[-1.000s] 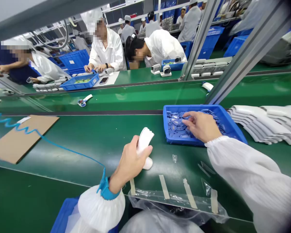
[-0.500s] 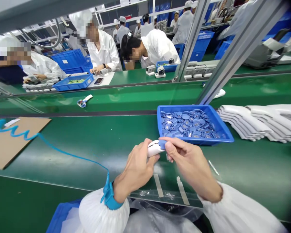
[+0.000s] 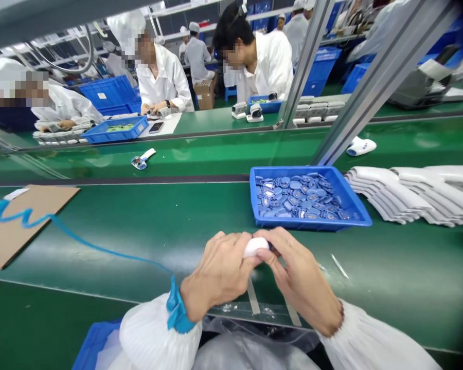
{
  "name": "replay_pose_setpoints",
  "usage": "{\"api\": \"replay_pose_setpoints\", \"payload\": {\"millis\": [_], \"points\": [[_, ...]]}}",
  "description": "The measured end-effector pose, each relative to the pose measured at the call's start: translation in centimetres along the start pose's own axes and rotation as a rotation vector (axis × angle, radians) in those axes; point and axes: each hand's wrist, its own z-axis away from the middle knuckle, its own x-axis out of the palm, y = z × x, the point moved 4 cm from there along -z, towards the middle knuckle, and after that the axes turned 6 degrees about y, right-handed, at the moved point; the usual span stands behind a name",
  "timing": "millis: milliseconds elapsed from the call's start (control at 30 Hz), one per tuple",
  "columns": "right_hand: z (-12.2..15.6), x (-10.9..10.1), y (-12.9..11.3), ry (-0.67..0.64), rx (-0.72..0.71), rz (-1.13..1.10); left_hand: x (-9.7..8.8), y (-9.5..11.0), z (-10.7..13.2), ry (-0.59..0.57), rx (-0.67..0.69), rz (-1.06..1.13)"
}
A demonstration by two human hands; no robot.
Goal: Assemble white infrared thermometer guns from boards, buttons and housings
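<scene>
Between my two hands, just above the green bench, is a small white plastic housing (image 3: pixel 256 247), mostly covered by fingers. My left hand (image 3: pixel 226 264) closes around its left end. On its right end my right hand (image 3: pixel 293 275) presses with thumb and fingertips; a dark bit of the end shows there, and the blue piece is hidden. A blue tray (image 3: pixel 312 222) full of flat blue oval plastic parts (image 3: pixel 297 198) lies just beyond my hands. A blue wrist strap (image 3: pixel 180 312) circles my left wrist, its coiled cord (image 3: pixel 100 246) running off to the left.
Stacked white curved shells (image 3: pixel 389 195) lie right of the tray. Two tape strips (image 3: pixel 253 295) and a thin white stick (image 3: pixel 339 266) are near my hands. Cardboard (image 3: pixel 27 226) lies left. Beyond, a green belt (image 3: pixel 200 154) carries two white devices (image 3: pixel 361 147); co-workers (image 3: pixel 164 77) sit opposite.
The housing has turned and dropped slightly, and my right fingers now wrap its end, hiding the blue piece. The belt's devices have shifted right. A co-worker opposite has raised their head.
</scene>
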Motion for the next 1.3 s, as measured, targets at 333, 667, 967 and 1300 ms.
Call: {"api": "replay_pose_setpoints", "payload": {"millis": [333, 667, 967, 1300], "points": [[2.2, -1.0, 0.3, -0.278, 0.106, 0.081, 2.9, -1.9, 2.1, 0.527, -0.332, 0.037], [4.5, 1.2, 1.1, -0.198, 0.509, -0.115, 2.0, -2.0, 1.2, 0.322, -0.194, 0.149], [4.3, 4.4, 1.5, -0.483, 0.651, -0.171, 3.0, -4.4, 0.8, 0.818, -0.507, 0.250], [2.7, 5.6, 0.3, -0.459, 0.106, 0.481, 1.4, -5.5, -2.8, 0.523, -0.347, 0.160]]}}
